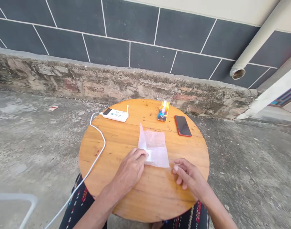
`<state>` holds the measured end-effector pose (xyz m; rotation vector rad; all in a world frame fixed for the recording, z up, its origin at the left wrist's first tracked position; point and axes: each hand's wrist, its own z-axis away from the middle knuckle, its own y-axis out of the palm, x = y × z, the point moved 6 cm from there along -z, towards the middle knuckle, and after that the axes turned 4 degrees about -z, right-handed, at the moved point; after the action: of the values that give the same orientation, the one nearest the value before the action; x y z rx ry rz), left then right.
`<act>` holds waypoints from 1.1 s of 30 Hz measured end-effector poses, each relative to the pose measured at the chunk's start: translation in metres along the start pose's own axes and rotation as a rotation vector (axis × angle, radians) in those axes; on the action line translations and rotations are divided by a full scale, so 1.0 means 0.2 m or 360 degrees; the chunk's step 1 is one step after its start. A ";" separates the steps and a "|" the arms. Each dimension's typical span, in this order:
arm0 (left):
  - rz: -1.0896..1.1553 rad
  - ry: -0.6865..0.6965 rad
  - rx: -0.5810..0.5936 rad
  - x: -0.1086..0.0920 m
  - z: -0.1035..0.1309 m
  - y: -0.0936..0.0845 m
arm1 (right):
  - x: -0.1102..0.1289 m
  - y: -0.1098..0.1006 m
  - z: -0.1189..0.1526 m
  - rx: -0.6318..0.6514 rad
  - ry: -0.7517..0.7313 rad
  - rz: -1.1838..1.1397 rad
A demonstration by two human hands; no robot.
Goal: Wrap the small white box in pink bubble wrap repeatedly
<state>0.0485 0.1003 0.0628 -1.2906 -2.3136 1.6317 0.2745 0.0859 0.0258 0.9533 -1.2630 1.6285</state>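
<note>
A translucent pinkish wrapping sheet (pixel 157 143) lies on the round wooden table (pixel 97 165), its left edge folded up. A small whitish item (pixel 149 155) shows at the sheet's lower left. My left hand (pixel 133 165) presses at that corner with its fingers closed together; the fingertips are at the item and the sheet. Just right of the sheet's lower right corner, my right hand (pixel 187 175) hovers with curled fingers apart, and nothing shows in it.
At the table's back stands a tape dispenser (pixel 163 111) with a yellow roll. A red-edged phone (pixel 183 126) lies at the right. A white device (pixel 115 115) sits back left, its white cable (pixel 103 140) running down over the table's left side. Behind is a stone wall base (pixel 100 84).
</note>
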 end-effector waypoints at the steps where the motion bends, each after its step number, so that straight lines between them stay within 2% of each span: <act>1: 0.0006 0.0005 -0.0006 0.00 0.00 0.00 | -0.01 0.03 0.00 0.0034 0.0077 -0.0128; 4: 0.0016 0.0011 -0.0022 0.01 0.00 0.00 | 0.01 0.11 -0.03 0.0085 0.0223 -0.0361; 7: 0.0018 0.0015 -0.0013 0.01 -0.01 -0.01 | 0.06 0.17 -0.07 0.0108 0.0295 -0.0426; 13: 0.0095 0.0035 0.0011 0.02 -0.01 -0.03 | 0.11 0.22 -0.11 0.0127 0.0232 -0.0344; 16: 0.0191 0.0046 0.0017 0.03 -0.02 -0.04 | 0.14 0.22 -0.12 0.0030 0.0177 -0.0228; 22: 0.0308 0.0114 0.0006 0.04 -0.02 -0.07 | 0.17 0.23 -0.15 -0.0262 -0.0015 0.0246; 29: 0.0333 0.0115 0.0001 0.05 -0.02 -0.05 | 0.21 0.24 -0.17 -0.0615 -0.0161 0.0600; 33: 0.0302 0.0119 0.0027 0.05 -0.02 -0.04 | 0.25 0.27 -0.16 -0.0722 -0.0189 0.0870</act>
<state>0.0388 0.1083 0.0666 -1.5822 -2.1890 1.6178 0.2052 0.1175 0.0467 0.4452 -1.9951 1.5777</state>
